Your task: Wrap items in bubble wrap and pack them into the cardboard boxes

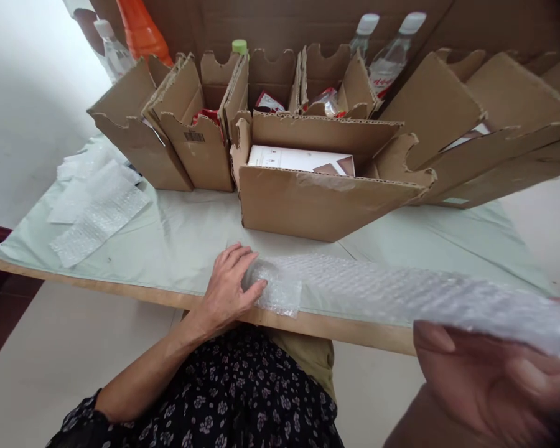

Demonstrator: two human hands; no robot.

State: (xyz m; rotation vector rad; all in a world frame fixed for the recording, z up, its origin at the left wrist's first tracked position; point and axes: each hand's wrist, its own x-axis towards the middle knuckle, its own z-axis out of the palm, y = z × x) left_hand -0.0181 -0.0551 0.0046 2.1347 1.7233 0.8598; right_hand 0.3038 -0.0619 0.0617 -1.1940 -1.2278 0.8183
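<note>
A long strip of bubble wrap (pixel 382 289) stretches across the near edge of the table (pixel 177 242). My left hand (pixel 228 286) is curled round its rolled-up left end, where something small seems to be wrapped; what is inside is hidden. My right hand (pixel 490 373), close to the camera and blurred, grips the strip's right end with thumb over it. Just behind the strip stands an open cardboard box (pixel 322 199) holding a white carton (pixel 298 160).
More open cardboard boxes (pixel 186 143) line the back, some with red packets (pixel 268 101). Plastic bottles (pixel 392 56) and an orange bottle (pixel 142 31) stand behind them. Loose bubble-wrap sheets (pixel 98 211) lie at the table's left.
</note>
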